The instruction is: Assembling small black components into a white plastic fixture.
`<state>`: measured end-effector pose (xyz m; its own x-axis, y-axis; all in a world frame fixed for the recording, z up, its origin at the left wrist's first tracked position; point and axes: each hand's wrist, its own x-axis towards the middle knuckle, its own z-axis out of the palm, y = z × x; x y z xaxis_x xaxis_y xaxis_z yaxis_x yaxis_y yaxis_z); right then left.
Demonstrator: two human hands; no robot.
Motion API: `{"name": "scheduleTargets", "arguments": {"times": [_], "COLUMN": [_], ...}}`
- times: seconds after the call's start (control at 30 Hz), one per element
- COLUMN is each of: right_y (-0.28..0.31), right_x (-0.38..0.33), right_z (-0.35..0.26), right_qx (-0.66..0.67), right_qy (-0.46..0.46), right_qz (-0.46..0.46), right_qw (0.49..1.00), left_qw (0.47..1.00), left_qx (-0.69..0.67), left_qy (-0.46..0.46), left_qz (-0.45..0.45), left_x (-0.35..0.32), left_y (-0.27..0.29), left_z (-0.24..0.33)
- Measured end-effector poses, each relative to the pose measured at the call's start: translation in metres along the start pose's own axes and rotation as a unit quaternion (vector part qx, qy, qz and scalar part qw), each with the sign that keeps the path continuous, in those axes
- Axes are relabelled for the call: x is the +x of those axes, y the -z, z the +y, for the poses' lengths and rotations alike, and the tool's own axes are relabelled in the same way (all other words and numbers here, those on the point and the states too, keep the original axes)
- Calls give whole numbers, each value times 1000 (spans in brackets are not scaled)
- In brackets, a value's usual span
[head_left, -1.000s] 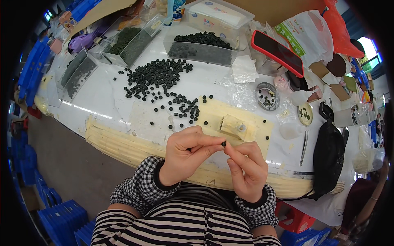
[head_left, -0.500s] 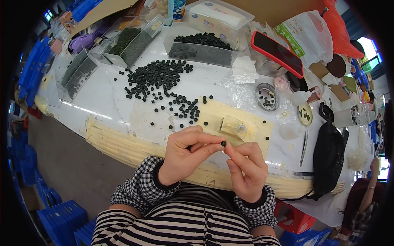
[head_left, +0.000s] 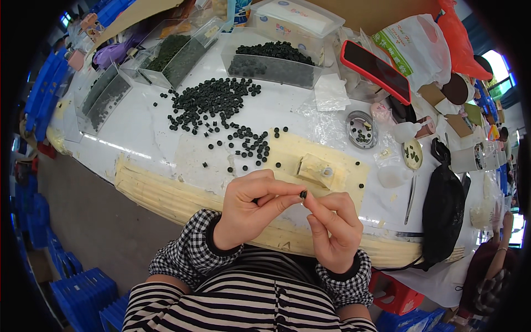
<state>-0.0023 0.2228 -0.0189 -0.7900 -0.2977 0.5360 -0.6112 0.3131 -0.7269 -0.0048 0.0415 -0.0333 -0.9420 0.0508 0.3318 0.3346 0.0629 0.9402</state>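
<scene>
Between thumb and index finger, my left hand (head_left: 249,205) pinches a small black grooved rubber-like piece (head_left: 303,195). Another dark bit shows in the gap between its curled fingers, too hidden to name. My right hand (head_left: 334,227) reaches one fingertip against the pinched piece; its thumb stays apart from that finger, lower down. Just beyond my hands sits a yellowish taped block (head_left: 316,170) on a yellow taped patch (head_left: 287,149). Farther left, a heap of the same black pieces (head_left: 207,102) is spread on the white table (head_left: 149,146), with looser ones nearer.
Clear bins stand at the back, one holding black pieces (head_left: 271,63). A red-edged phone (head_left: 376,72) leans at the back right. A round tin (head_left: 361,130), tweezers (head_left: 410,199) and a black bag (head_left: 442,205) lie on the right. Yellow padding (head_left: 160,191) lines the front edge.
My hands hold nearly the same pose, with the pinched piece shifted very slightly right and turned a little. The view has shifted slightly; the heap and bins stay put.
</scene>
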Motion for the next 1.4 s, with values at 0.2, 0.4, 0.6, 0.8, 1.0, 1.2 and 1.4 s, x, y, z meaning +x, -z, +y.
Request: {"name": "scheduleTargets", "arguments": {"times": [0.2,0.4,0.6,0.8,1.0,1.2,1.4], "right_y": [3,3,3,1,0,-1,0], "right_x": [-3,-2,-1,-1,-3,-5,-5], "right_z": [0,-1,-2,-1,0,0,-1], "right_qx": [2,4,-1,-5,6,27,28], "right_qy": [-8,-11,-8,2,-11,-25,-25], "right_qz": [-27,-32,-33,-23,-19,-12,-12], "right_qw": [1000,999,999,1000,1000,999,999], "left_qw": [1000,1000,1000,999,999,1000,1000], "left_qx": [3,14,22,33,36,24,20], "left_qy": [9,18,8,-1,5,2,1], "left_qz": [0,-1,2,0,2,5,6], "left_x": [-1,-1,-1,-1,0,0,-1], "left_y": [1,1,2,2,2,2,2], "left_z": [1,4,4,4,5,6,5]}}
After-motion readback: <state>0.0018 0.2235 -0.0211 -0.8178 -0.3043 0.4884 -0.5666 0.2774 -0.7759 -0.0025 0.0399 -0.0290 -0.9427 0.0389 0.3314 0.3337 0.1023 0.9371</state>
